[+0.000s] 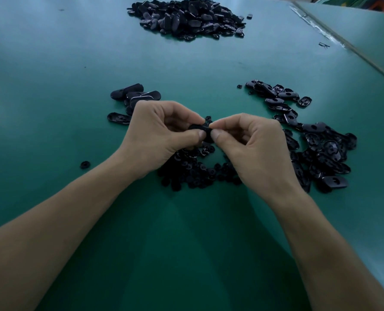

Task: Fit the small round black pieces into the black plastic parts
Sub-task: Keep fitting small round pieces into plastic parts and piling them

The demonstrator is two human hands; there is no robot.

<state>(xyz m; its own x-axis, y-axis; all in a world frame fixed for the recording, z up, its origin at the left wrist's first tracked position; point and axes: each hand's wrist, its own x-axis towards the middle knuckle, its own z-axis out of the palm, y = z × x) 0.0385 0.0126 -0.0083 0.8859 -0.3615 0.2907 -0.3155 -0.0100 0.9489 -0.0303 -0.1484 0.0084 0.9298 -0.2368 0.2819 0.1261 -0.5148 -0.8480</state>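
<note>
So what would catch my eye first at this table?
The left hand and right hand meet mid-table, both pinching one black plastic part. Beneath them lies a heap of small round pieces, and a large pile of black parts sits at the far side of the green table.

Factory workbench (52, 63) heaped with black plastic parts (186, 16)

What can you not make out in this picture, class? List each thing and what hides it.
- Head view: held black part, mostly covered by left hand and right hand; whether a round piece is seated is unclear.
- Head view: pile of round pieces, partly behind both hands.
- Head view: far pile, cut by the top edge.
</note>
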